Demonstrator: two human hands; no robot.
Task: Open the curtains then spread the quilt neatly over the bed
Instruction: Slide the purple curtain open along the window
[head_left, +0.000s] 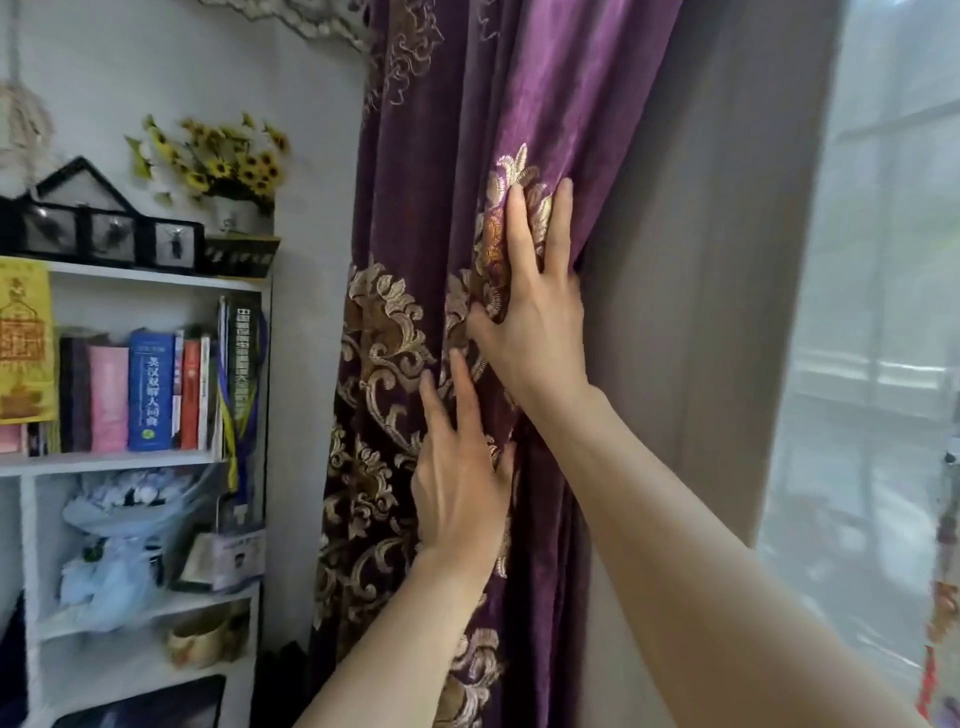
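Already bunched into deep vertical folds, the purple curtain hung directly under both hands, its long axis running straight up and down from above the frame to below it. The right hand lay higher, fingers spread flat against the embroidered gold pattern, with the fingertips curling over the curtain's free edge where the grey lining turned back; it looked to be pressing and lightly pinching that edge rather than making a full fist. The left hand sat just below and slightly to the left of the right one, palm flat on the cloth with fingers extended, open and not closed on anything.

To the right of the right hand the sheer white window covering showed daylight, so this panel seemed mostly drawn aside. To the left of the left hand, near the gathered cloth, stood a white bookshelf with books and sunflowers on top.

The move ahead probably turned on one thing: the bulk of fabric lay leftward of both hands, toward the wall, so any further gathering would go that way, across the folds. The right hand, being on the free edge, was better placed to carry it. Neither the quilt nor the bed was in view.
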